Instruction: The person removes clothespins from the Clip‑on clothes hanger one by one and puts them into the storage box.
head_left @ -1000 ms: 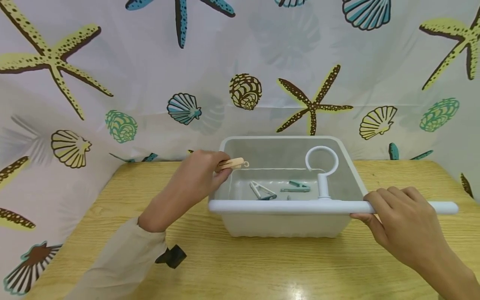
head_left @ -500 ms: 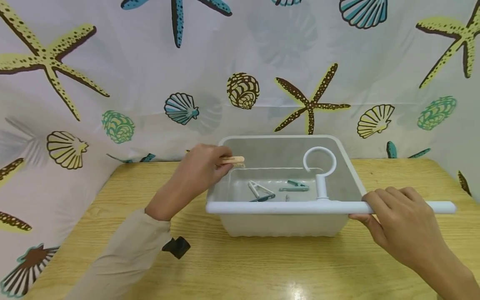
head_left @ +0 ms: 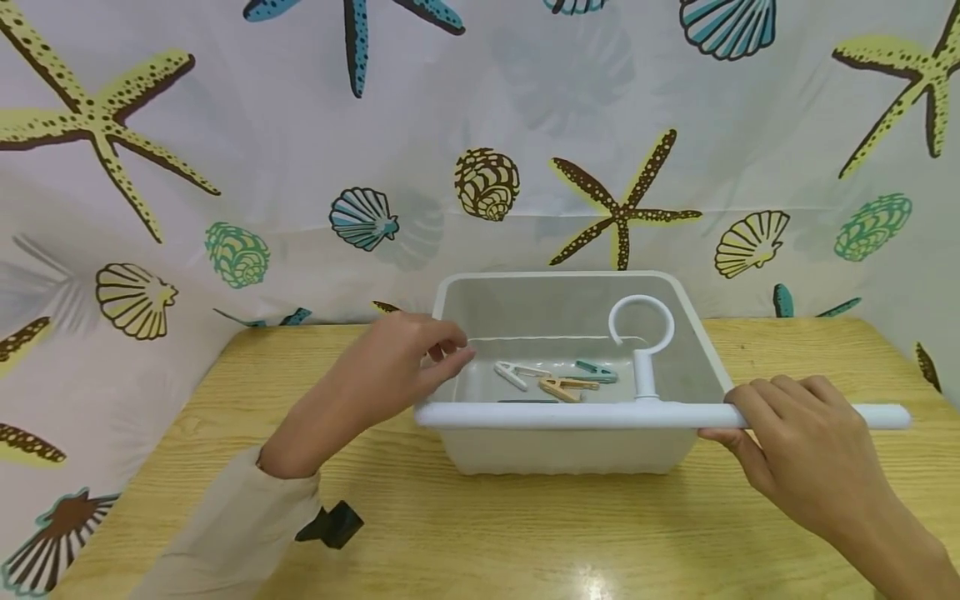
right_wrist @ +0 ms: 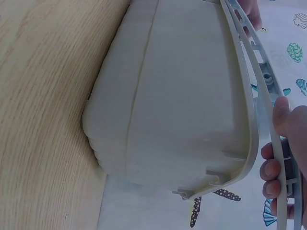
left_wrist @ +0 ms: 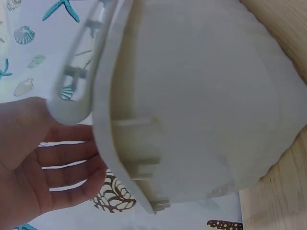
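My right hand (head_left: 806,454) grips the right part of a white hanger (head_left: 525,414), a long bar with a round open hook standing up from its middle. The bar lies across the front of a white plastic bin (head_left: 562,452). At the bin's left rim, my left hand (head_left: 401,358) holds nothing, its fingers loosely bent. Inside the bin lie a tan clothespin (head_left: 562,387), a white clothespin (head_left: 512,377) and a green clothespin (head_left: 600,372). Something dark shows just above the bar, mostly hidden by it. From the left wrist, the hanger's rounded end (left_wrist: 72,108) appears near my left hand.
The bin stands on a wood-grain table (head_left: 480,533). Behind and beside it hangs a white curtain (head_left: 300,150) printed with shells and starfish. A black strap end (head_left: 333,525) sticks out from my left sleeve.
The tan clothespin has left my left hand and now lies in the bin among the others. My left hand has sunk slightly; my right hand keeps its hold on the hanger.
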Tool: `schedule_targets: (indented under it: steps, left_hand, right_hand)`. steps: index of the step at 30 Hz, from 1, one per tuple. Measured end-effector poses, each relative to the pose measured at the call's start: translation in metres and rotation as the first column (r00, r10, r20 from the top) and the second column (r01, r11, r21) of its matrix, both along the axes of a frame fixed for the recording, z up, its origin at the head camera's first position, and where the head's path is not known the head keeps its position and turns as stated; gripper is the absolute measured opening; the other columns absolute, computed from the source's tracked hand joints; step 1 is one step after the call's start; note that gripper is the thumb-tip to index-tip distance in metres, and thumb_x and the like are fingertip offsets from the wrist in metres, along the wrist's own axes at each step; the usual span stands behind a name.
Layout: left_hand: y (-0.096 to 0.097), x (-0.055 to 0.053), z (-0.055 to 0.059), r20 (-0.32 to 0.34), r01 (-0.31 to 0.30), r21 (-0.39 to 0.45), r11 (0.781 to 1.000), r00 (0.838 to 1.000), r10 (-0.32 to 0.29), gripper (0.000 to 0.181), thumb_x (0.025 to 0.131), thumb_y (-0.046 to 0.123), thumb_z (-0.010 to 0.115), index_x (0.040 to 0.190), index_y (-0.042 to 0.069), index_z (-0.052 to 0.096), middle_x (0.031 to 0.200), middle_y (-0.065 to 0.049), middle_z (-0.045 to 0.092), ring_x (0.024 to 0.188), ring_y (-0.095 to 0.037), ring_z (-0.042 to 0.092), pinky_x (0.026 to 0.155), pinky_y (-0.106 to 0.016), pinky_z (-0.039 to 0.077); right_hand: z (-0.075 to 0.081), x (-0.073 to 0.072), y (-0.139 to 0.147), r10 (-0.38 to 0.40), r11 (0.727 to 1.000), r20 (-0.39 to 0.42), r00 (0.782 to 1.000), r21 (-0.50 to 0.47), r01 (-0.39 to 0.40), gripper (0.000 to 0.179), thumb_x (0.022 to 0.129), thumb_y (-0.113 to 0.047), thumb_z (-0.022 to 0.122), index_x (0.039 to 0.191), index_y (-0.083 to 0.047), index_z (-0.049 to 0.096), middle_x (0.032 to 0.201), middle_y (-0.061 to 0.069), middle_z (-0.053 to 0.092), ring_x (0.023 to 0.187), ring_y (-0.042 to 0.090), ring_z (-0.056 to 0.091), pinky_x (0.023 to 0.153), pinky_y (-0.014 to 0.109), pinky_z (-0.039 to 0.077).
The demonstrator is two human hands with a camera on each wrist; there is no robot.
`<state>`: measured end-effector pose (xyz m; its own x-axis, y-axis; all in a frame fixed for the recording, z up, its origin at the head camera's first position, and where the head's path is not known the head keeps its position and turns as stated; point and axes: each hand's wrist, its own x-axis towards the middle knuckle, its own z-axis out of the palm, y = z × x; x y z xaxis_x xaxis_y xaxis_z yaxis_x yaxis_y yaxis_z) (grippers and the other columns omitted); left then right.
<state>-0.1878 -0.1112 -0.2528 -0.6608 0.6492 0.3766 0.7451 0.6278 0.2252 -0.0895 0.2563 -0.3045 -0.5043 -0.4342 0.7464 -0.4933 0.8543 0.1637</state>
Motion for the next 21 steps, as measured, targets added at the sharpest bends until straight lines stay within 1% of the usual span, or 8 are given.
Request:
schedule_targets:
  steps: [4,7,9,13,16,21]
  left_hand:
    - [-0.006,0.02,0.001,0.022,0.081,-0.017,0.997,0.996,-0.081,0.017,0.093,0.023,0.065,0.095,0.009,0.073,0.086,0.003,0.07,0.079,-0.009,0.064,0.07,-0.029,0.053]
    - [-0.012,0.034,-0.001,0.026,0.114,-0.04,0.993,0.993,-0.113,0.021,0.093,0.029,0.065,0.097,0.01,0.073,0.088,0.004,0.069,0.079,-0.008,0.062,0.069,-0.027,0.052]
    - [-0.016,0.041,-0.003,0.014,0.124,-0.053,0.991,0.992,-0.123,0.023,0.092,0.031,0.066,0.098,0.01,0.073,0.09,0.003,0.069,0.078,-0.008,0.061,0.068,-0.027,0.052]
    - [-0.019,0.049,-0.004,-0.052,0.132,-0.056,0.99,0.989,-0.135,0.023,0.088,0.027,0.071,0.098,0.007,0.073,0.092,-0.002,0.069,0.079,-0.012,0.064,0.067,-0.028,0.053]
    - [-0.02,0.053,-0.005,-0.097,0.118,-0.052,0.992,0.988,-0.122,0.022,0.085,0.023,0.075,0.098,0.005,0.072,0.091,-0.003,0.069,0.08,-0.014,0.065,0.068,-0.029,0.054]
    - [-0.023,0.059,-0.005,-0.129,0.101,-0.058,0.993,0.986,-0.108,0.021,0.082,0.017,0.078,0.099,0.006,0.072,0.093,-0.003,0.07,0.082,-0.015,0.066,0.068,-0.029,0.055]
  right_hand:
    - [0.0,0.0,0.0,-0.003,1.0,0.002,1.0,-0.002,0.003,0.059,0.099,-0.058,0.032,0.073,-0.007,0.047,0.064,0.001,0.054,0.057,0.022,0.053,0.059,0.042,0.042]
    - [0.0,0.0,-0.001,-0.005,1.0,0.003,1.0,-0.001,0.005,0.059,0.099,-0.058,0.032,0.073,-0.007,0.047,0.064,0.002,0.055,0.058,0.023,0.054,0.059,0.042,0.042]
    - [0.001,0.001,-0.001,-0.003,1.0,0.004,1.0,-0.001,0.003,0.059,0.099,-0.058,0.032,0.074,-0.007,0.048,0.065,0.002,0.056,0.058,0.023,0.055,0.06,0.042,0.042]
    - [0.001,0.002,-0.004,0.002,1.0,0.011,1.0,0.002,-0.002,0.059,0.099,-0.057,0.033,0.075,-0.006,0.048,0.067,0.003,0.058,0.061,0.024,0.056,0.06,0.042,0.042]
    - [0.001,0.004,-0.006,-0.005,1.0,0.024,1.0,0.011,0.005,0.059,0.099,-0.057,0.033,0.075,-0.006,0.048,0.067,0.003,0.058,0.061,0.023,0.056,0.06,0.04,0.041]
    - [0.002,0.005,-0.009,0.0,1.0,0.025,1.0,0.006,0.0,0.059,0.099,-0.058,0.032,0.075,-0.006,0.048,0.066,0.002,0.056,0.06,0.022,0.054,0.059,0.039,0.039]
